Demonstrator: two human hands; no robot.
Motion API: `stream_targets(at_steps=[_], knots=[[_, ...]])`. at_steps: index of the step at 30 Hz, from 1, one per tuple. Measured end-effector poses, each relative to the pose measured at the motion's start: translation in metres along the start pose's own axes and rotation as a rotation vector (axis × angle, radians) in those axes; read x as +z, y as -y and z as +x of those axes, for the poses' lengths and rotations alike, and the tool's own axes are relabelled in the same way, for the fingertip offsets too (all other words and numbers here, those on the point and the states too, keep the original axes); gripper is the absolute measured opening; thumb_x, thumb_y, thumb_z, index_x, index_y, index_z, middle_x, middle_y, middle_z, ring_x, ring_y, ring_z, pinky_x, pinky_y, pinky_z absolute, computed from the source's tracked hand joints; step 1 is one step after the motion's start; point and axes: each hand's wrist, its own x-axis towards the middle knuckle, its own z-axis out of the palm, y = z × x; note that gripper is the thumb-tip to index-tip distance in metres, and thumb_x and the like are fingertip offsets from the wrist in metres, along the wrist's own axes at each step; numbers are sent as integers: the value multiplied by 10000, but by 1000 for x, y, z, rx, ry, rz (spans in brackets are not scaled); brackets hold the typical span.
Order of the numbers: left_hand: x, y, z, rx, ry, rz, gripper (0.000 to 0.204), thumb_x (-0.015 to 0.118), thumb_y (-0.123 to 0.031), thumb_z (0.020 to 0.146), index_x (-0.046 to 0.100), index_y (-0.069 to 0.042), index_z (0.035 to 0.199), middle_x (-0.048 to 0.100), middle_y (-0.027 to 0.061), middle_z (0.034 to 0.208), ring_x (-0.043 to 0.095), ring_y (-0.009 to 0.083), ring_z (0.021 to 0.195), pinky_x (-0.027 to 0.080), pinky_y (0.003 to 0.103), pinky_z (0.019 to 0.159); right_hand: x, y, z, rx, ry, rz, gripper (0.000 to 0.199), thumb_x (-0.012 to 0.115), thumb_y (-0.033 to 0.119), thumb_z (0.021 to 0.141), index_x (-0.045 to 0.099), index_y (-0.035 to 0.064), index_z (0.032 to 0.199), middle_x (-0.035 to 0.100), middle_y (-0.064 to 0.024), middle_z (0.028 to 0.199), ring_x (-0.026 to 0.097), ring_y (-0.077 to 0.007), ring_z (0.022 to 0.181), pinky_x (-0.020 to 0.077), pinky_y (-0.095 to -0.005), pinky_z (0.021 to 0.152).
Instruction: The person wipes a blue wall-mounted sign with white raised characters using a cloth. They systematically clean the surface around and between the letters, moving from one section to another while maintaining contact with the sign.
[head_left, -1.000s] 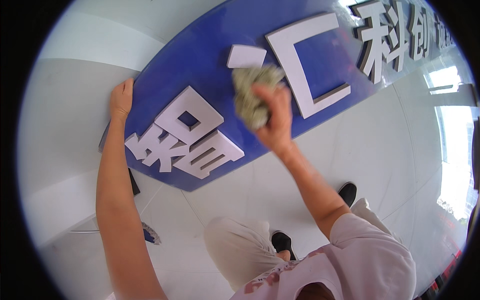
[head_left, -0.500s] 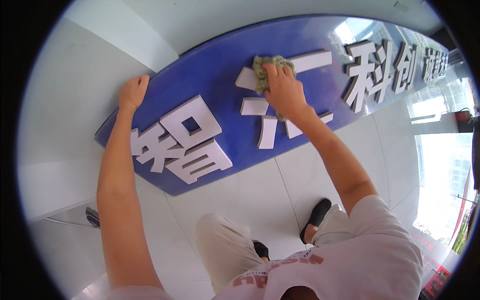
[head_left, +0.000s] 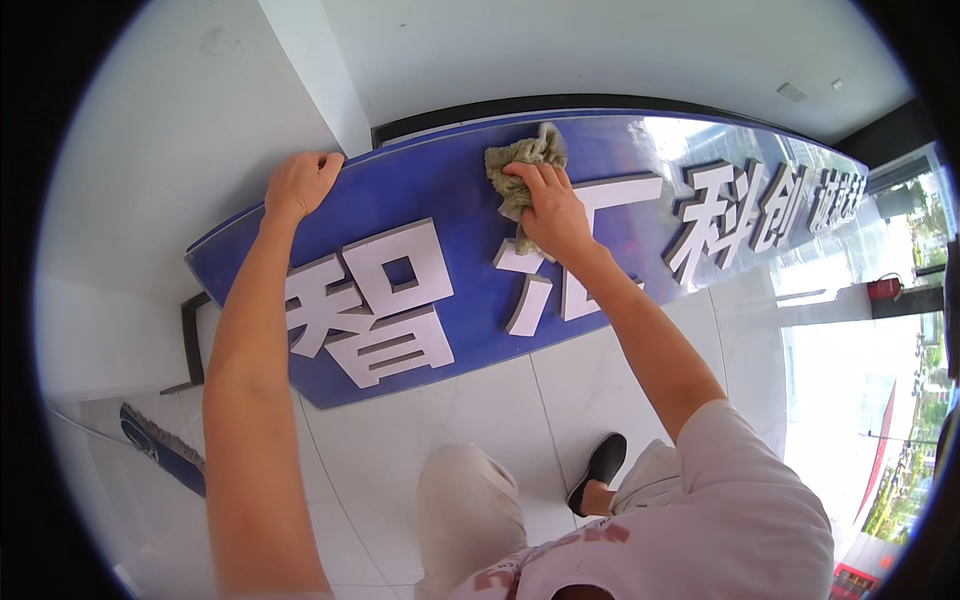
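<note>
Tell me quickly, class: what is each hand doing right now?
Left hand: closed, gripping the top edge of the blue sign.
Right hand: closed on a rag, pressing it against the sign.

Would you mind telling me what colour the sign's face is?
The sign is glossy blue with raised white characters, seen in the head view.

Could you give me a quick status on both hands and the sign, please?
Left hand gripping top edge of blue sign. Right hand pressing grey-green rag against sign face, near top. Raised white characters beside rag; nothing blocking.
</note>
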Motion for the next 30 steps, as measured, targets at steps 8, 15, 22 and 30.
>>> stream_targets(at_steps=[8,15,22,30], knots=[[-1,14,-3,17,-8,12,491,444,-451,880,738,-59,857,697,184,818,662,388,788,530,448,744,-8,-10,-11,374,83,30,543,590,53,765,517,91,1301,621,-219,1174,577,-419,1117,484,-456,956],[4,-19,-2,68,-76,-138,445,483,-431,880,732,-65,836,707,175,825,670,384,795,544,454,743,-49,-149,42,691,-610,28,586,522,-39,746,495,63,1323,529,-268,1272,509,-434,1196,414,-451,1041],[1,16,-4,110,-204,-140,445,439,-404,915,715,-61,855,707,184,888,663,417,835,535,494,769,56,34,25,76,-168,60,556,545,-39,745,549,101,1283,569,-184,1183,503,-418,1171,431,-480,1008],[2,12,-3,46,-112,-29,429,468,-424,969,694,-59,958,713,158,923,682,356,881,528,427,792,103,99,-28,19,-125,235,725,499,-97,691,503,171,1365,525,-181,1183,468,-440,1148,410,-476,1017]])
